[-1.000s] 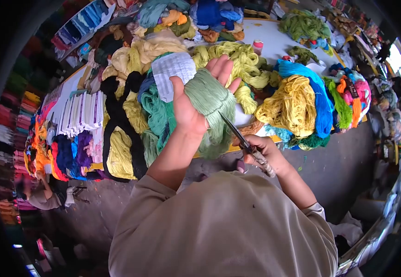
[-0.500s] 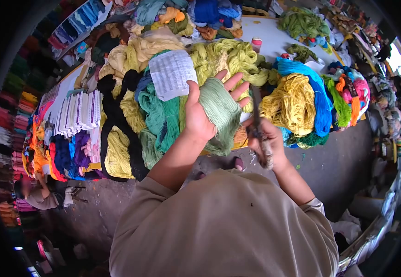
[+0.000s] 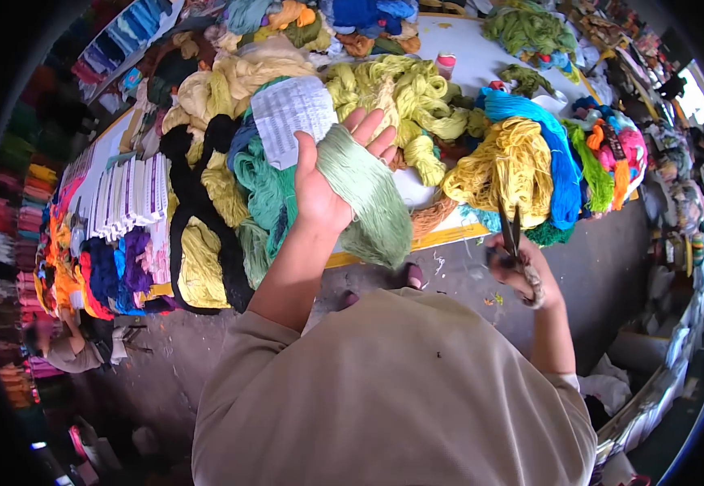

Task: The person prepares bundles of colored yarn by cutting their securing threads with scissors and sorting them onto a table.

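Note:
Across the palm of my left hand (image 3: 319, 202) lies a skein of pale green yarn (image 3: 372, 198). Its lower end hangs past the table edge, and the thumb and fingers of that hand are spread apart. My right hand (image 3: 543, 266) is closed around a pair of scissors (image 3: 511, 233) with dark blades, pointing up and slightly open; the handles look wrapped. Just behind my left hand rests a sheet of printed paper (image 3: 287, 121) on teal yarn (image 3: 263, 182). Beyond the scissors sits a heap of golden-yellow yarn (image 3: 510, 170).
The table (image 3: 469, 40) carries many yarn skeins, among them yellow-green yarn (image 3: 392, 89), black yarn (image 3: 186, 182) and bright blue yarn (image 3: 562, 162). A stack of white printed strips (image 3: 129, 194) lies at left. Another person (image 3: 72, 352) is at the far left, near yarn-filled shelves.
My right hand has moved right and away from the skein with the scissors, whose blades now show parted. My left hand, still holding the skein, has shifted slightly left.

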`<state>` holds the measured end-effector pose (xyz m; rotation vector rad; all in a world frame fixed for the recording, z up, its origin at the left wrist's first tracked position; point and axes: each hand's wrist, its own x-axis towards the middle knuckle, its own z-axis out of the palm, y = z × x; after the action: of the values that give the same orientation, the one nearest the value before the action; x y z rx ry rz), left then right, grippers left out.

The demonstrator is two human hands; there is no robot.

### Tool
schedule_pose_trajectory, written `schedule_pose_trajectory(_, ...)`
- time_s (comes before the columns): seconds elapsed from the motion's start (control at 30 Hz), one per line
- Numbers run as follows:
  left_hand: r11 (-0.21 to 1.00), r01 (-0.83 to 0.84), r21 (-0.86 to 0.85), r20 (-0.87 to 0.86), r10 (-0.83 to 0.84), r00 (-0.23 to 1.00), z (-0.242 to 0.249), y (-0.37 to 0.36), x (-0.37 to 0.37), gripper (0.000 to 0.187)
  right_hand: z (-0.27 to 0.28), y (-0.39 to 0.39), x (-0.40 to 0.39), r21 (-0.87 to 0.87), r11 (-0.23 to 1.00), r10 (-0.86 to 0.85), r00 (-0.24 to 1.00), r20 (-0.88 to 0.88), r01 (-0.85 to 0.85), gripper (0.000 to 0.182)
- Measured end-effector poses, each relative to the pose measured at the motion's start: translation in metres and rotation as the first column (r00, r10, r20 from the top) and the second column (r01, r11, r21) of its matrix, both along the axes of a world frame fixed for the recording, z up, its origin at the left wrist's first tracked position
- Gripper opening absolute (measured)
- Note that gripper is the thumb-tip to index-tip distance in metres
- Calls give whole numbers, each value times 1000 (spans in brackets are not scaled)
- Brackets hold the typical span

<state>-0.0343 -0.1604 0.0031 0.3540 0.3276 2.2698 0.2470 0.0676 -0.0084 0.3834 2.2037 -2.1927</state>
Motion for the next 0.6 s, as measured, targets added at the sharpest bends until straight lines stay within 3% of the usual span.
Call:
schedule_pose_trajectory(0.03, 997, -37, -73, -193, 22, 981, 3, -3, 0, 89, -13, 15, 16, 248, 968, -71, 988, 138, 35, 55)
schedule_pose_trajectory(0.07, 986, -67, -150, -463, -10, 886, 3, -3, 1, 89, -18, 24, 23, 489, 872, -170, 954, 247, 29, 61)
schedule_pose_trajectory(0.1, 969, -114, -218, -691, -71, 719, 4, 0, 3, 90, -15, 21, 19, 391, 904, -220, 973, 73, 175, 70)
schedule_pose_trajectory(0.13, 924, -229, -307, -849, -158, 504, 25, 4, 20, 95, -10, 9, 12, 264, 915, -290, 952, -98, 306, 79)
schedule_pose_trajectory(0.17, 890, -388, -240, -964, -170, 206, 26, 15, 28, 98, -8, -7, -4, 42, 920, -360, 883, -302, 389, 93)
schedule_pose_trajectory(0.23, 817, -574, 52, -887, -227, -403, 37, 36, 40, 107, 5, -24, -39, 192, 929, -184, 844, -503, 317, 112)
schedule_pose_trajectory(0.3, 782, -604, 153, -803, -258, -537, 51, 47, 47, 109, 4, -63, -73, 70, 964, -172, 800, -575, 257, 127)
schedule_pose_trajectory(0.33, 775, -626, 87, -867, -250, -430, 51, 51, 50, 108, 11, -79, -84, 18, 970, -190, 797, -573, 244, 132)
schedule_pose_trajectory(0.37, 776, -623, 97, -857, -253, -449, 50, 50, 43, 111, 13, -79, -88, 376, 880, -47, 841, -539, 290, 130)
schedule_pose_trajectory(0.4, 777, -621, 103, -845, -261, -467, 50, 44, 34, 115, 14, -79, -89, 220, 943, -103, 846, -523, 251, 126)
schedule_pose_trajectory(0.43, 765, -624, 159, -726, -337, -599, 62, 32, 24, 120, 14, -79, -89, 55, 977, -152, 854, -498, 206, 123)
schedule_pose_trajectory(0.47, 754, -630, 185, -656, -383, -651, 66, 17, 14, 118, 11, -70, -84, 8, 962, -238, 851, -467, 273, 114)
schedule_pose_trajectory(0.53, 691, -698, 189, -633, -458, -625, 55, -8, -6, 124, 14, -50, -70, -124, 969, -247, 891, -381, 216, 107)
schedule_pose_trajectory(0.57, 697, -682, 223, -799, -270, -537, 40, -13, -19, 125, 17, -38, -64, -37, 974, -221, 904, -366, 223, 106)
schedule_pose_trajectory(0.6, 694, -671, 261, -908, -60, -415, 41, -13, -25, 128, 22, -39, -65, -112, 972, -236, 888, -393, 209, 100)
